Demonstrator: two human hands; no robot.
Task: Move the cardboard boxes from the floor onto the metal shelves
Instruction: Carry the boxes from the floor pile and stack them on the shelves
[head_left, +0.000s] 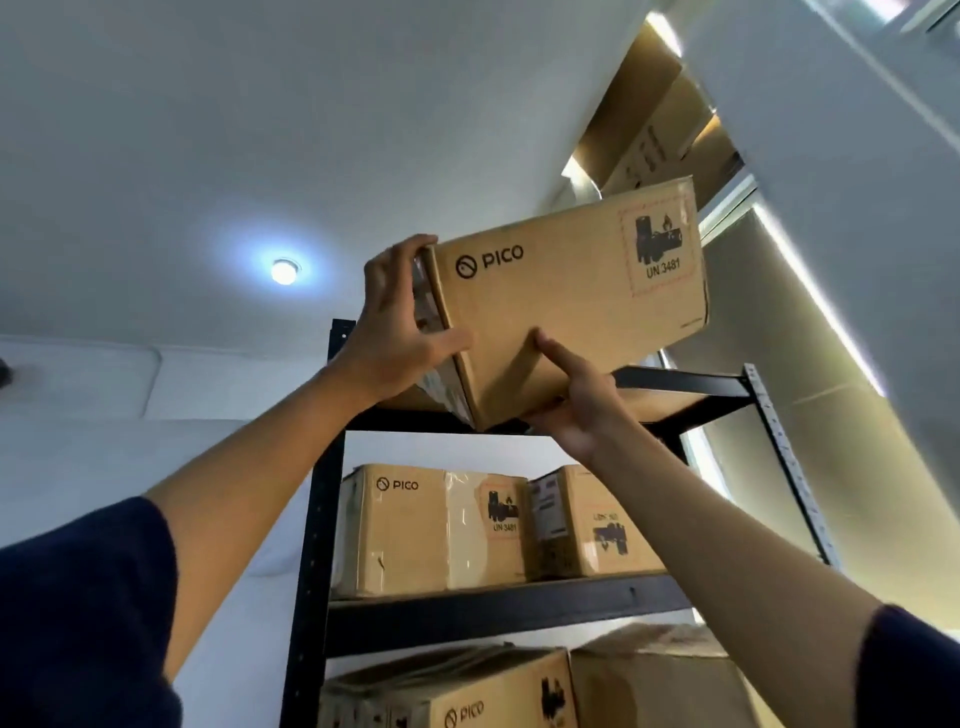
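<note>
I hold a brown cardboard box (566, 301) printed with PICO and UN 3481 up at the top level of the black metal shelf (322, 493), tilted, its lower corner at the shelf's front rail. My left hand (400, 322) grips its left end, fingers over the top and thumb on the front. From below, my right hand (576, 395) holds the bottom edge, thumb on the front face. More boxes (649, 130) are stacked higher up behind it.
The middle shelf carries two PICO boxes (431, 530) (592, 525), and the shelf below holds two more (452, 691). A white wall (130, 441) is to the left, a ceiling lamp (284, 271) above, and a white beam (857, 156) at upper right.
</note>
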